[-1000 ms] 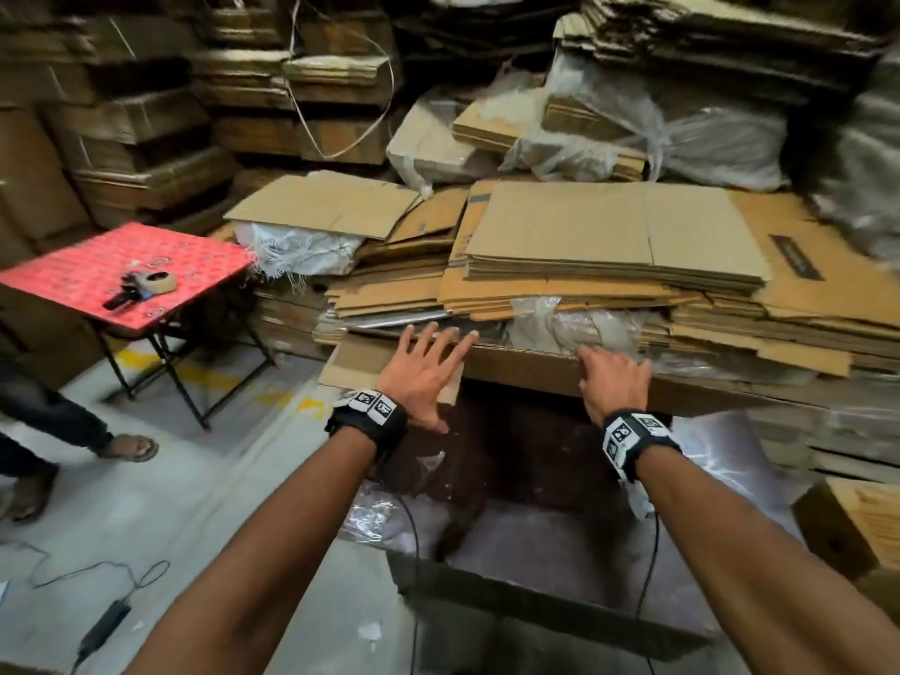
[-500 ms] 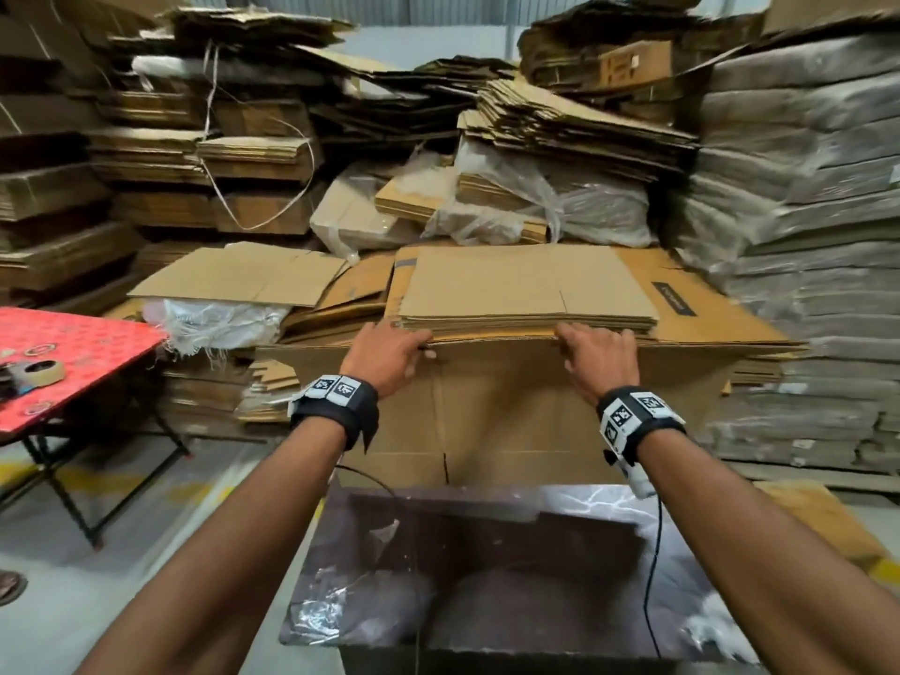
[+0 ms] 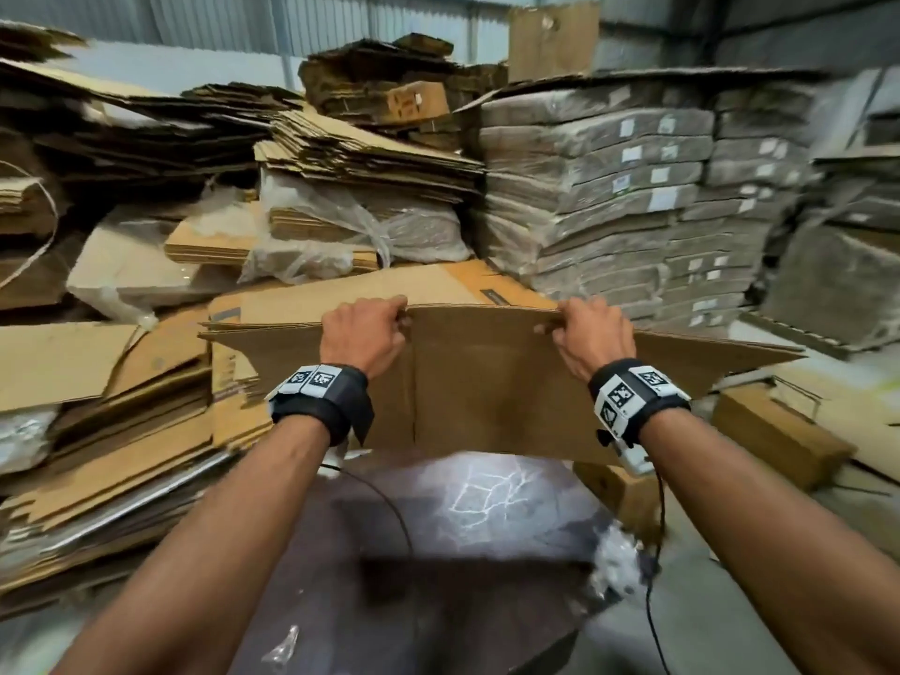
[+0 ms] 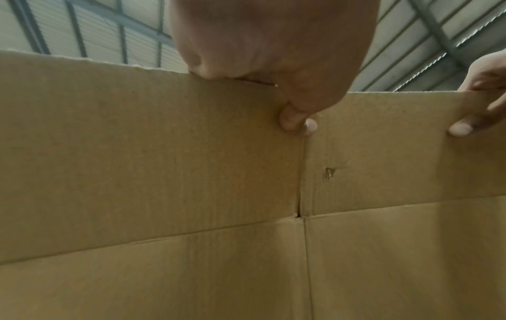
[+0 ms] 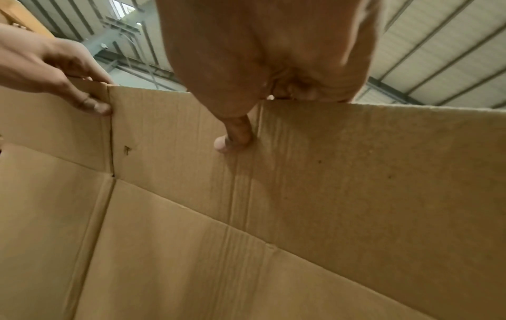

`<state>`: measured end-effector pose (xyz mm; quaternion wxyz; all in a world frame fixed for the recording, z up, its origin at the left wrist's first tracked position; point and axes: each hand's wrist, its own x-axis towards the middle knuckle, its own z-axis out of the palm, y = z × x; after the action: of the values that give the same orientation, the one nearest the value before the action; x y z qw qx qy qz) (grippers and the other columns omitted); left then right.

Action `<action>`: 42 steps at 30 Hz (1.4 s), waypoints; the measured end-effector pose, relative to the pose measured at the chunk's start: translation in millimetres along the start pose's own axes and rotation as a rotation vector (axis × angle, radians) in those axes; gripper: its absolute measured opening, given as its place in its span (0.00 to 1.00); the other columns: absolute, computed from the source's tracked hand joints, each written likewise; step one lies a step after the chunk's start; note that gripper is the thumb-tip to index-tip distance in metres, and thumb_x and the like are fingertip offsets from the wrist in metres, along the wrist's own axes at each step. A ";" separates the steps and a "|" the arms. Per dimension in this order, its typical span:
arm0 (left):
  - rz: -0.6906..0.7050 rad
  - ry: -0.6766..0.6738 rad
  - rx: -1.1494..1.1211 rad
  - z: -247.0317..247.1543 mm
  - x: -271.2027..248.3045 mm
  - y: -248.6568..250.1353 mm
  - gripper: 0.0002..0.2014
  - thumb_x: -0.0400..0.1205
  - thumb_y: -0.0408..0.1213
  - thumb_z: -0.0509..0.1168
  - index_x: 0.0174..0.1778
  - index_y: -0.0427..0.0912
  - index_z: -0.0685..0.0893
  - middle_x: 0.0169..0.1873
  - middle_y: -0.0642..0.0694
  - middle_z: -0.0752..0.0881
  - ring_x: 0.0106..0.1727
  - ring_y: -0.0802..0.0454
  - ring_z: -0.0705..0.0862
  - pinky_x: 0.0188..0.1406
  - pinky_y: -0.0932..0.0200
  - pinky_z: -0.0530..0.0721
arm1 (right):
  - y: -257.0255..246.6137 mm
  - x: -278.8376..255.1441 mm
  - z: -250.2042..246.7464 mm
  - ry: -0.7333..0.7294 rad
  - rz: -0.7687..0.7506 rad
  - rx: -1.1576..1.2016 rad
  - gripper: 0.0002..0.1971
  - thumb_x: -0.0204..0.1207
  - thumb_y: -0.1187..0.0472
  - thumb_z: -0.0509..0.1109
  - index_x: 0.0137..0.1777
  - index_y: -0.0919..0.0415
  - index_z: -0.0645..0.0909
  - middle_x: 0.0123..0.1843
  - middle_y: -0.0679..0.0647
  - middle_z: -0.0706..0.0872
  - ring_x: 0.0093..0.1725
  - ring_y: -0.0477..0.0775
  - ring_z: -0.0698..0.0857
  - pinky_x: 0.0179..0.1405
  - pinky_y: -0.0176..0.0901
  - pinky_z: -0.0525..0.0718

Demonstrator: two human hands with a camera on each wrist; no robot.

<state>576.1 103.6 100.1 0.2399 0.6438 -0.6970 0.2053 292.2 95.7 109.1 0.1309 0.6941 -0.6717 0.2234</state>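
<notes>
Cardboard sheet (image 3: 487,382), fingers hidden behind, pinched by left hand (image 3: 363,336) and right hand (image 3: 591,336).

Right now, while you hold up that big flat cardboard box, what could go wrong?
The left hand and right hand pinch only the top edge of the flattened box, so the wide sheet might fold at its creases or slip free. The slit between flaps, just under the left thumb, could start a tear. The cable hanging from the right wrist might snag on something below.
</notes>
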 end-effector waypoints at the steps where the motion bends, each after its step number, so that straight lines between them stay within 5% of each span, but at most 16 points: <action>1: 0.008 0.010 -0.034 0.8 6.7 12.1 0.10 0.83 0.38 0.61 0.58 0.50 0.83 0.43 0.43 0.88 0.38 0.43 0.74 0.40 0.50 0.66 | 9.5 -1.8 -5.6 0.022 0.037 -0.001 0.15 0.85 0.48 0.68 0.54 0.61 0.85 0.47 0.64 0.87 0.50 0.70 0.87 0.45 0.56 0.81; 5: 0.109 0.053 -0.141 4.7 26.7 64.1 0.09 0.82 0.37 0.62 0.55 0.48 0.84 0.42 0.43 0.89 0.37 0.43 0.76 0.40 0.51 0.68 | 52.9 -15.8 -31.5 0.047 0.159 -0.040 0.11 0.85 0.51 0.69 0.52 0.59 0.85 0.46 0.62 0.87 0.50 0.68 0.88 0.49 0.58 0.86; 10: 0.215 0.112 -0.208 5.7 39.1 104.7 0.10 0.83 0.37 0.64 0.56 0.48 0.88 0.39 0.42 0.89 0.38 0.38 0.84 0.36 0.51 0.74 | 96.4 -17.1 -59.0 0.006 0.269 0.001 0.14 0.79 0.43 0.77 0.53 0.53 0.90 0.50 0.60 0.89 0.51 0.65 0.87 0.56 0.59 0.88; 16: 0.248 0.182 -0.158 10.6 72.0 115.1 0.06 0.85 0.44 0.65 0.52 0.53 0.88 0.38 0.45 0.89 0.38 0.41 0.85 0.35 0.54 0.69 | 112.5 19.8 -66.2 -0.142 0.256 -0.081 0.18 0.77 0.40 0.77 0.63 0.45 0.87 0.61 0.60 0.88 0.60 0.68 0.86 0.63 0.63 0.85; 22: 0.219 0.160 -0.097 12.5 114.0 109.9 0.07 0.86 0.44 0.64 0.54 0.52 0.87 0.39 0.44 0.89 0.39 0.40 0.87 0.37 0.49 0.84 | 118.8 70.1 -62.5 -0.148 0.168 -0.061 0.17 0.82 0.44 0.73 0.64 0.54 0.86 0.61 0.62 0.87 0.63 0.69 0.85 0.63 0.63 0.84; 26: 0.164 0.170 -0.025 17.1 138.6 87.7 0.07 0.85 0.43 0.64 0.53 0.51 0.87 0.40 0.43 0.89 0.41 0.39 0.87 0.36 0.51 0.78 | 112.5 118.6 -47.8 -0.170 0.030 -0.047 0.14 0.84 0.52 0.72 0.68 0.49 0.85 0.62 0.60 0.88 0.62 0.66 0.86 0.65 0.64 0.84; 29: 0.119 0.153 0.032 20.6 157.5 61.1 0.09 0.86 0.44 0.63 0.56 0.53 0.87 0.43 0.42 0.90 0.44 0.38 0.87 0.36 0.52 0.72 | 93.8 153.3 -32.7 -0.130 -0.044 -0.066 0.09 0.83 0.58 0.71 0.61 0.50 0.86 0.58 0.57 0.89 0.58 0.63 0.87 0.63 0.64 0.85; 36: 0.066 0.041 0.262 39.0 219.9 -27.4 0.17 0.86 0.45 0.59 0.69 0.54 0.84 0.47 0.39 0.88 0.48 0.38 0.86 0.41 0.49 0.74 | 15.6 241.5 10.2 -0.009 -0.187 -0.120 0.17 0.83 0.58 0.72 0.71 0.52 0.83 0.63 0.62 0.86 0.64 0.68 0.85 0.62 0.60 0.80; 42: -0.021 0.012 0.274 69.6 273.1 -111.8 0.14 0.84 0.43 0.61 0.63 0.50 0.85 0.50 0.37 0.88 0.51 0.35 0.87 0.44 0.47 0.79 | -63.9 318.9 59.0 0.034 -0.244 -0.101 0.16 0.82 0.57 0.73 0.69 0.50 0.83 0.61 0.64 0.87 0.62 0.70 0.86 0.59 0.61 0.81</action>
<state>667.3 -165.7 205.4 0.1561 0.6764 -0.6544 0.2998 362.7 -207.4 220.6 0.2031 0.7593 -0.5904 0.1834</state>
